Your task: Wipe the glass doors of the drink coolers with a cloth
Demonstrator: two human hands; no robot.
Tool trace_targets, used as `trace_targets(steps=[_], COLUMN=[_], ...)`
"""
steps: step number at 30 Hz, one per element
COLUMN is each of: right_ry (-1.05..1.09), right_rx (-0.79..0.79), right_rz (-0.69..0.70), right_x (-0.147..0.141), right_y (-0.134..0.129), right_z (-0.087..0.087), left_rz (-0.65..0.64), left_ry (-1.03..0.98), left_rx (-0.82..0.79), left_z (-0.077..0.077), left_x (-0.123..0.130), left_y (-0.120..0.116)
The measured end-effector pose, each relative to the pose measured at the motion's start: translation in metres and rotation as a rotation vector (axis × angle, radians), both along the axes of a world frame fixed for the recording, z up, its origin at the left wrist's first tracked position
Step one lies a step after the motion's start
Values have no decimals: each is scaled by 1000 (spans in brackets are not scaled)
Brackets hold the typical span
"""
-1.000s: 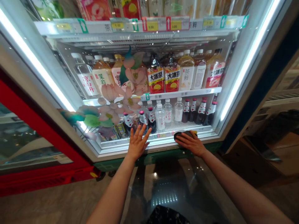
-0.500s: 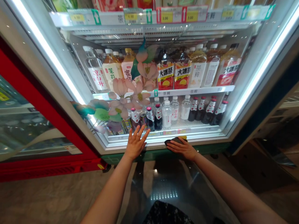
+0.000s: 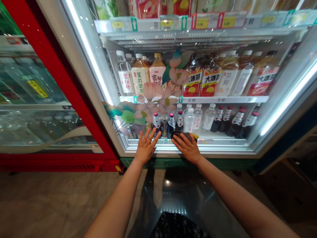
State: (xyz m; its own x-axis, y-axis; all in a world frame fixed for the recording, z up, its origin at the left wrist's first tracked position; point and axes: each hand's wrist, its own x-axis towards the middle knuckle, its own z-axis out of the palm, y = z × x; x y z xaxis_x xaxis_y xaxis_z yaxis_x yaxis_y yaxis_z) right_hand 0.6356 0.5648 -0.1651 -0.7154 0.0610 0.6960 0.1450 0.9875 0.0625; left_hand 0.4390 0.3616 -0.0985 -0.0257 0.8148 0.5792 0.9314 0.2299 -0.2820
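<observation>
My left hand (image 3: 145,147) is pressed to the lower part of the fridge's glass door (image 3: 138,39), fingers spread, nothing in it. To its right, my right hand (image 3: 188,148) lies over a dark grey and yellow cloth (image 3: 184,135), holding it flat against the glass just above the bottom frame. Part of the cloth is hidden beneath the fingers. Behind the door, small dark bottles (image 3: 171,124) and a can (image 3: 164,127) stand on the bottom shelf near both hands. A pink flower decoration (image 3: 151,109) shows on the glass above my left hand.
Large tea bottles (image 3: 192,81) line the middle shelf inside. Price tags (image 3: 201,22) run along the shelf edge above. A second fridge with a red frame (image 3: 81,109) stands at the left. The floor (image 3: 61,198) is brown, with a dark glossy surface (image 3: 170,188) below the door.
My right hand has slid the cloth up and left across the glass, from the bottom frame toward my left hand. My left hand stays spread on the door. The view has turned left.
</observation>
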Motion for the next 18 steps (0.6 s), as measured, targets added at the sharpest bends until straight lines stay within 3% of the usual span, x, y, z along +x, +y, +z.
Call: trace_targets(steps=[3,6,8,10,13,15,18], right_ry=[-201,-214,-158,-49,162,235,188], right_rx=[46,144,220,269,277,274,334], right_rz=[253,326,259,104,-110,-136,-10], right_x=[12,41,55,55,26,-5,-44], right_y=[-3,12,24,28,13,-8,-40], right_z=[-28,-41,-32,-11,24,36,23], left_rz=[30,73,90,103,134,153,168], left_ry=[-2,-15,-22,-24,-32,-45,-60], left_rx=[-11,21,39,50,65,65,51], left_z=[1,2,4,4,4,2,-2], left_x=[-4,-11,-17,-24,-31,-34,-33], left_y=[-10,-21,-26,-31,-37,-41,-46])
